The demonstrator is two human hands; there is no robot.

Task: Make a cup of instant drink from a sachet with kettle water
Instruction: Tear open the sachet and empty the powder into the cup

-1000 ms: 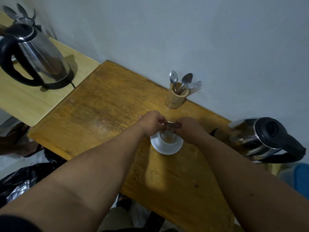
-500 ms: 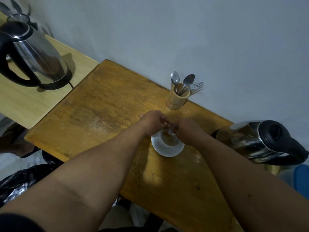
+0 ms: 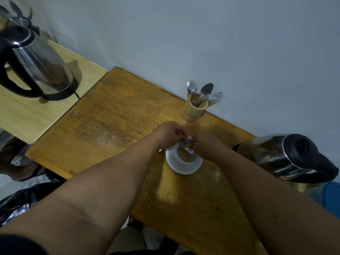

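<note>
Over the cup (image 3: pixel 185 159), both hands (image 3: pixel 170 133) pinch the sachet (image 3: pixel 189 144).

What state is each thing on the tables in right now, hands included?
Left hand: pinches the sachet.
Right hand: pinches the sachet.
Sachet: held over the cup, crumpled; whether it is torn open cannot be told.
Cup: upright on the saucer, brown contents inside.
Right kettle: lid closed, on the brown table.
Left kettle: on its base, lid closed.
Cutlery holder: upright, holding spoons and forks.
</note>
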